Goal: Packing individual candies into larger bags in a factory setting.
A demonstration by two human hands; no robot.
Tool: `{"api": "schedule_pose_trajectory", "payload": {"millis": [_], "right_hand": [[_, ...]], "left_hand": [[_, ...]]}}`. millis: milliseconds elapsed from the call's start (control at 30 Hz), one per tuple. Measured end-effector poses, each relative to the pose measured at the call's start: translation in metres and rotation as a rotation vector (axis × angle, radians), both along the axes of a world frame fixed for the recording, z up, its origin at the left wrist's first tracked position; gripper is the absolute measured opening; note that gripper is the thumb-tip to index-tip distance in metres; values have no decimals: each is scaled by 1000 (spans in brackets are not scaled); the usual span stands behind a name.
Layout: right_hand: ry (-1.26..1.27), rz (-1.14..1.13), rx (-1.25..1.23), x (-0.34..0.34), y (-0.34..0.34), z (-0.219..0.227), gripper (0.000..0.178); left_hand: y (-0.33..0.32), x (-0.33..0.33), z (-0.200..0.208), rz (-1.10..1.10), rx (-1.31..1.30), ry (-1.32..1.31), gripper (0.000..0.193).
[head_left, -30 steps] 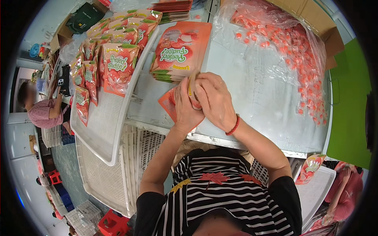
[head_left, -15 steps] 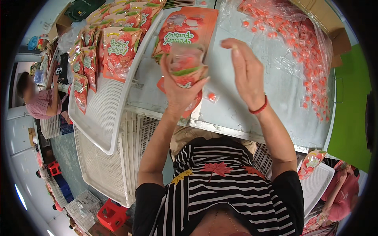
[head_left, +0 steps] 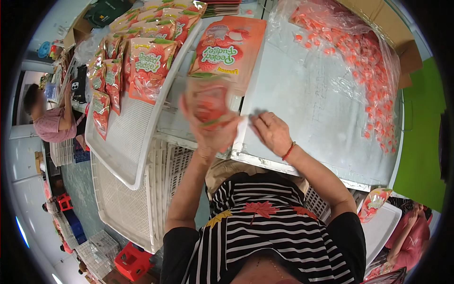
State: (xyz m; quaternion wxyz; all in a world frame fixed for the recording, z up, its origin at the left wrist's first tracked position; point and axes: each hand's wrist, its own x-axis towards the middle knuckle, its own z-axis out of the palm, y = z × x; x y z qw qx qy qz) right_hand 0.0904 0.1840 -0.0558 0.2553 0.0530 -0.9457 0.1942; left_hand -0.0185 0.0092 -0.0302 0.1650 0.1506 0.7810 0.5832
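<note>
My left hand (head_left: 215, 137) is wrapped round a red candy pouch (head_left: 209, 102), blurred by motion, above the table's near edge. To its right, my right hand (head_left: 273, 133) rests low over the tabletop with fingers bent together, palm down. Whatever lies under those fingertips is hidden. Just beyond the held pouch lies a stack of flat red pouches (head_left: 229, 52) with strawberry-like fruit printed on them. Several small red candies in clear wrappers (head_left: 350, 52) spread in a heap across the table's far right.
A white perforated tray (head_left: 125, 137) at the left carries several filled pouches (head_left: 151, 66). More trays are stacked beneath it. A cardboard box (head_left: 406, 52) stands at the far right. One pouch (head_left: 375, 204) lies on a tray at the lower right. Co-workers are at both sides.
My right hand has come down and left onto the tabletop, where a single wrapped candy lay and no longer shows. My left hand has shifted slightly, still holding the pouch, now tilted differently.
</note>
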Motion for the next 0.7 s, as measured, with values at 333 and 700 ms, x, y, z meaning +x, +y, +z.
{"api": "schedule_pose_trajectory", "payload": {"millis": [333, 700], "right_hand": [[116, 20, -236, -14, 19, 139, 18], [-85, 324, -90, -11, 36, 162, 14]], "left_hand": [[60, 20, 21, -88, 50, 780, 109], [56, 18, 56, -203, 533, 315, 117]]}}
